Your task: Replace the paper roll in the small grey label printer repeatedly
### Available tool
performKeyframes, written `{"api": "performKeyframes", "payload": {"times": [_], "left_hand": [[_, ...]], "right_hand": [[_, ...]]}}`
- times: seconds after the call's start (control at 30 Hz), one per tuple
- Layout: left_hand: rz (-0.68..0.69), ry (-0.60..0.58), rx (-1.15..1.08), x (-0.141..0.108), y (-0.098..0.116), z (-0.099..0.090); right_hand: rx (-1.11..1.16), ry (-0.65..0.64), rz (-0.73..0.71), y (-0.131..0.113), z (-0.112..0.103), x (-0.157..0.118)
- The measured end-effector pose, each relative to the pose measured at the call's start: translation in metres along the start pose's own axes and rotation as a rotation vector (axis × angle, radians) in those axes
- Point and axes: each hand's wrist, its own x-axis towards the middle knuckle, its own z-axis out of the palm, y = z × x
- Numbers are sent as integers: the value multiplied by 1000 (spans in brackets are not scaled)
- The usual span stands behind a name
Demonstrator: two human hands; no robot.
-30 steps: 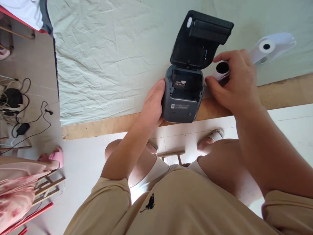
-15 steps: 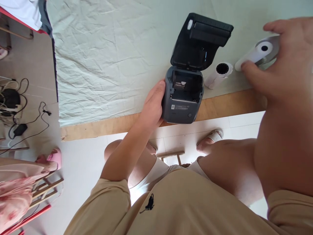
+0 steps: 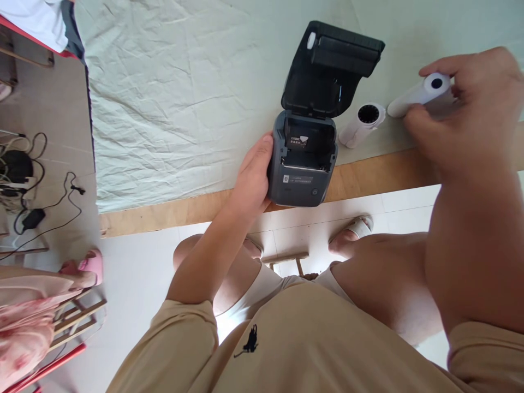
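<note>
My left hand (image 3: pixel 254 177) is closed on the left side of a dark grey portable label printer (image 3: pixel 303 185) at the table's front edge. The printer's black lid (image 3: pixel 327 71) is swung up, and its paper bay (image 3: pixel 310 139) shows no roll inside. At the right, my right hand (image 3: pixel 470 109) has its thumb and fingers on either side of a smooth white paper roll (image 3: pixel 417 97) with a small dark core hole. Between that roll and the printer stands another white roll (image 3: pixel 355 130), with a wide dark core and a ragged paper edge.
A pale green cloth (image 3: pixel 184 98) covers the table, with a bare wooden edge (image 3: pixel 172 213) in front. Cables and a black adapter (image 3: pixel 33 218) lie on the floor at left. Another person's pink slipper (image 3: pixel 92 265) and a wooden stool (image 3: pixel 77 319) are at lower left.
My right hand has moved in and closed around the smooth roll. The grey oval object seen behind that roll is no longer visible. My left hand and the printer stay nearly still.
</note>
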Motion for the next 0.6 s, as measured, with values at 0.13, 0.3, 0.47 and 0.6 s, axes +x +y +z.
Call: {"api": "performKeyframes", "payload": {"times": [0.13,0.3,0.47,0.6], "left_hand": [[-6,44,56,-1,0,5],[6,11,27,-1,0,4],[33,-11,19,3,-5,-5],[3,-68,-48,3,-5,-3]], "right_hand": [[24,62,10,-4,6,-3],[102,53,99,-16,2,-6],[166,-43,92,-13,2,-8],[406,166,58,-11,0,-2]]}}
